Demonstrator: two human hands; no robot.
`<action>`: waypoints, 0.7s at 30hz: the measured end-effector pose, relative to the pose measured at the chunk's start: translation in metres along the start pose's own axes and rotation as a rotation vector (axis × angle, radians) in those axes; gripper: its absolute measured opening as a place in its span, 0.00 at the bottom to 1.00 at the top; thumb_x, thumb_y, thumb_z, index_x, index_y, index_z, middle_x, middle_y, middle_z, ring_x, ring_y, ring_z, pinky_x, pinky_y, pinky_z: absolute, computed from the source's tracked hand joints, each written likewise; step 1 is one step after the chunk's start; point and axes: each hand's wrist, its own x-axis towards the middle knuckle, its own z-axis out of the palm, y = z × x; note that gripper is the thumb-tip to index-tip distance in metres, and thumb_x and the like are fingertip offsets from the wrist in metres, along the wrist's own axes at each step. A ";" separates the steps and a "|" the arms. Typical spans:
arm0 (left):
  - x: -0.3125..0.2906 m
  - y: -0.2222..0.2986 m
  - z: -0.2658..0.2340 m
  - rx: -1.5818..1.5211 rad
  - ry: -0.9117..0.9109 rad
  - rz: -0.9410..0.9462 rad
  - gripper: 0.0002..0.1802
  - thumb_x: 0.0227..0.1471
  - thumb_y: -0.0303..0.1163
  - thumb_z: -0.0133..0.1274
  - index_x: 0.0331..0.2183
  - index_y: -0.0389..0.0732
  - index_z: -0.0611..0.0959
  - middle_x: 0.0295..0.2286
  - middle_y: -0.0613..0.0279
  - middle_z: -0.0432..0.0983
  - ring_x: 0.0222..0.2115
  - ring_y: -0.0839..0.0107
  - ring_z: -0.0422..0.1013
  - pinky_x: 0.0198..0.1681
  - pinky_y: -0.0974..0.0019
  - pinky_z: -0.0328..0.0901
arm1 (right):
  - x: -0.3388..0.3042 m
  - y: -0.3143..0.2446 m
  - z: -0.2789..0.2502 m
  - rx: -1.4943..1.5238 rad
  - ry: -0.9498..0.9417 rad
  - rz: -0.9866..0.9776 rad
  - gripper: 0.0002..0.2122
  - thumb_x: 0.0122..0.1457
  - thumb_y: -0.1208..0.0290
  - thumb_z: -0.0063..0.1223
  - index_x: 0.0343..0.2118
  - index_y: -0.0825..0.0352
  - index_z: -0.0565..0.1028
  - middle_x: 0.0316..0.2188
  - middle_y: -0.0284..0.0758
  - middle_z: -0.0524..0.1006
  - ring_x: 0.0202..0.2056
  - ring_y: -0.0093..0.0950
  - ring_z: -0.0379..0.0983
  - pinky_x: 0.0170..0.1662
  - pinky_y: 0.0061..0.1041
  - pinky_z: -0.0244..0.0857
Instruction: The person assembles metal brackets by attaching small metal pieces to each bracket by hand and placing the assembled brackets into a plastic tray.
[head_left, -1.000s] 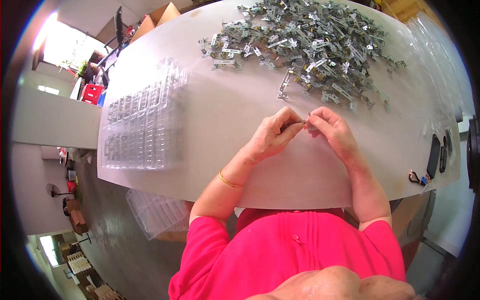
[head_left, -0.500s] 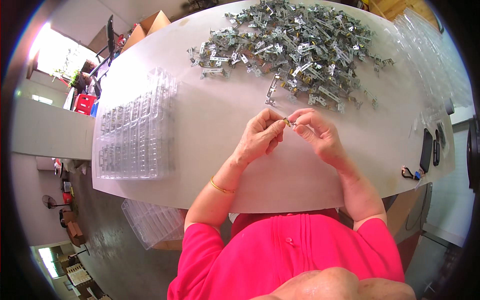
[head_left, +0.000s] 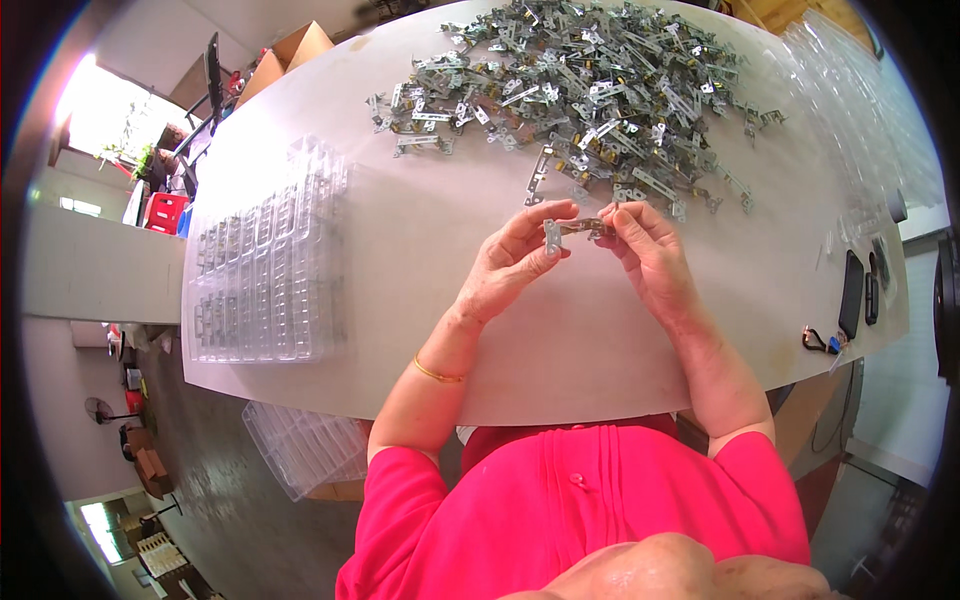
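Over the near middle of the table I hold a small metal bracket (head_left: 553, 237) with a pale flat end plate and a brass-coloured part further right. My left hand (head_left: 503, 264) has thumb and fingers around the plate end. At the other end my right hand (head_left: 652, 258) pinches the bracket between thumb and forefinger. Just beyond my hands lies a large pile of loose metal brackets (head_left: 600, 85), silver with some brass-coloured bits. One long bracket (head_left: 539, 174) lies at the pile's near edge, close to my left fingertips.
On the left stands a stack of clear plastic trays (head_left: 270, 270) with metal parts in it. More clear trays (head_left: 860, 130) lie at the far right. A black phone-like object (head_left: 851, 293) and a black-handled tool (head_left: 822, 344) are near the right edge. Another clear tray (head_left: 305, 445) sits below the table.
My hands have moved slightly apart. The bracket, mostly hidden by my fingers before, now stretches visibly between them, its end plate at my left hand.
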 end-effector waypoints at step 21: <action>-0.004 -0.006 -0.005 0.070 0.063 -0.273 0.16 0.66 0.38 0.50 0.47 0.37 0.78 0.24 0.70 0.72 0.26 0.80 0.70 0.30 0.75 0.66 | -0.021 -0.001 0.024 -0.623 -0.038 -0.190 0.05 0.66 0.71 0.55 0.39 0.65 0.76 0.21 0.20 0.67 0.23 0.10 0.57 0.25 0.15 0.54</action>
